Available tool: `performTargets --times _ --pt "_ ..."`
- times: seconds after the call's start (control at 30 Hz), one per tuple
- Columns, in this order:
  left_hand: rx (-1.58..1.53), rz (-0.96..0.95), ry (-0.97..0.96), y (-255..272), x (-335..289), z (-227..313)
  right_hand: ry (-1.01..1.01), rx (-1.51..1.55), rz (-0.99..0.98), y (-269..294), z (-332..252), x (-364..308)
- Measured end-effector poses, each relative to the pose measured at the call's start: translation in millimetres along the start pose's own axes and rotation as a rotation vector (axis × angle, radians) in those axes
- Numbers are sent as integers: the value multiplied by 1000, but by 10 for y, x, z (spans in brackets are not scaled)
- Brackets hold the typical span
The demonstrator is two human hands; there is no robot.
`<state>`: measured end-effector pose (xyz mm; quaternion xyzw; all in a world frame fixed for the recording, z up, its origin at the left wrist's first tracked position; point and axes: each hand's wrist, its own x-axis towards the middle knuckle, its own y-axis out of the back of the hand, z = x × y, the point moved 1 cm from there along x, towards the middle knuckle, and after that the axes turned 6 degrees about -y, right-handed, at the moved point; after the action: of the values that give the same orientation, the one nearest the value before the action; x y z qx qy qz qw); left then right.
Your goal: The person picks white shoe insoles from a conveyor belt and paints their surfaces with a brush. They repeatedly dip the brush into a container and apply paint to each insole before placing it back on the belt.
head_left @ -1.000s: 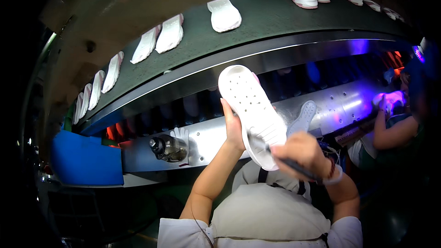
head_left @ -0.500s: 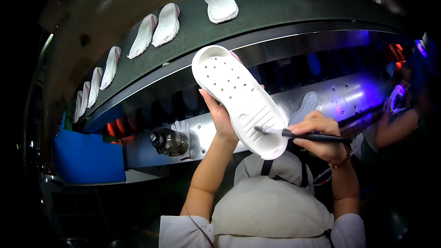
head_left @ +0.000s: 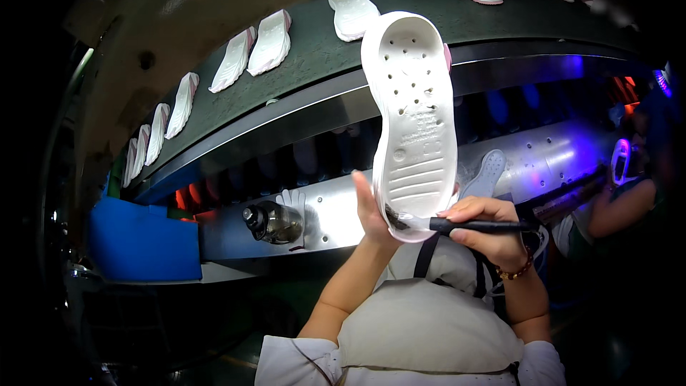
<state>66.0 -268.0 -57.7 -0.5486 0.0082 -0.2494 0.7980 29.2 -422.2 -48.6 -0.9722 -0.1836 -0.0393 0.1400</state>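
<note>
A white shoe sole [head_left: 418,129] with holes, grooves and pink at its edge stands almost upright in front of me. My left hand [head_left: 373,218] holds its lower left side, its thumb up along the edge and the other fingers hidden behind. In my right hand [head_left: 493,236] a black-handled brush [head_left: 446,226] is gripped, lying nearly level. Its bristle tip touches the inside of the sole at the lower left, below the ridges.
Several white and pink soles [head_left: 271,43] lie along a dark green belt [head_left: 307,57]. On the metal ledge [head_left: 336,204] are a dark bottle [head_left: 277,221], a white glove [head_left: 294,201] and a grey sole-shaped piece [head_left: 487,175]. A blue bin [head_left: 143,243] stands left; another person's arm [head_left: 625,207] shows right.
The sole has moved up and right and turned more upright. The brush tip has shifted from the middle of the ridges to the sole's lower left edge.
</note>
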Motion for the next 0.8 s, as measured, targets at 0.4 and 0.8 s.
performTargets --times 0.4,0.8 --pt "424 218 99 -2 111 273 36 -392 -589 303 -439 425" --pt "463 305 670 -161 283 422 56 -432 -617 401 -552 393"
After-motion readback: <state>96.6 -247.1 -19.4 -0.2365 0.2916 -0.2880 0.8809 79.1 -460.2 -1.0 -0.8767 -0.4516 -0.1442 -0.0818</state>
